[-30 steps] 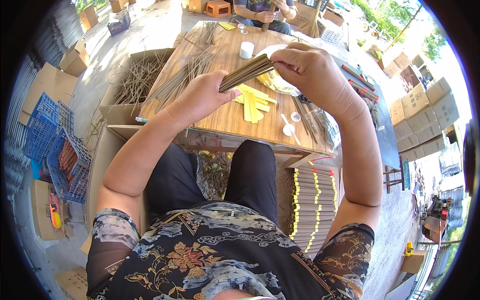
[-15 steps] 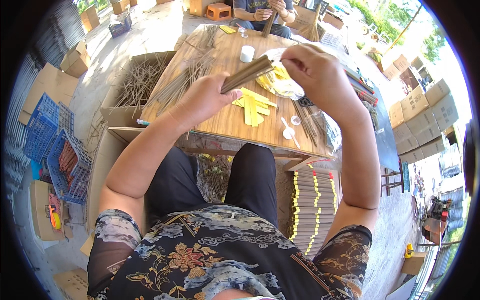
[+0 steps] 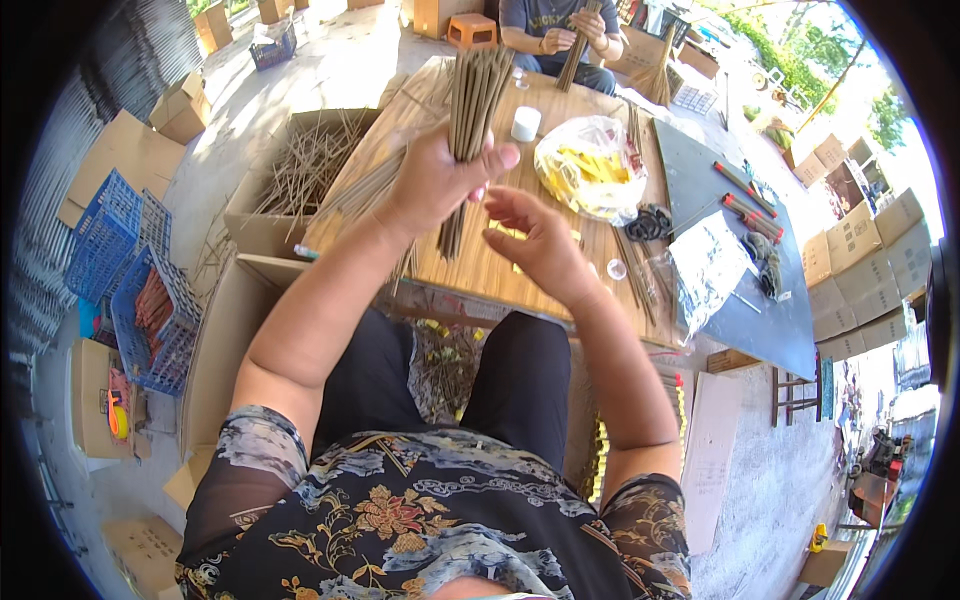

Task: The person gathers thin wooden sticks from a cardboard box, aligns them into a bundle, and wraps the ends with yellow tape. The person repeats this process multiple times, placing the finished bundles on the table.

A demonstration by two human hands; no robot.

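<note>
My left hand (image 3: 437, 182) is closed round a bundle of thin brown sticks (image 3: 477, 105), held nearly upright over the wooden table (image 3: 418, 268). The sticks fan out a little at the top, and their lower ends show below my fist. Just right of the bundle, my right hand (image 3: 532, 236) hovers with its fingers apart and slightly curled, holding nothing. Yellow paper strips on the table are mostly hidden behind this hand. More loose sticks (image 3: 358, 195) lie on the table left of my left hand.
A carton of sticks (image 3: 300, 165) stands left of the table. A plastic bag of yellow strips (image 3: 590, 170) and a white round container (image 3: 526, 124) lie beyond my hands. At right is a dark board (image 3: 770, 310). Across the table a person (image 3: 560, 40) holds another bundle.
My left hand has turned the bundle from slanting to nearly upright. My right hand has come down and left from the far end of the bundle to beside its lower part.
</note>
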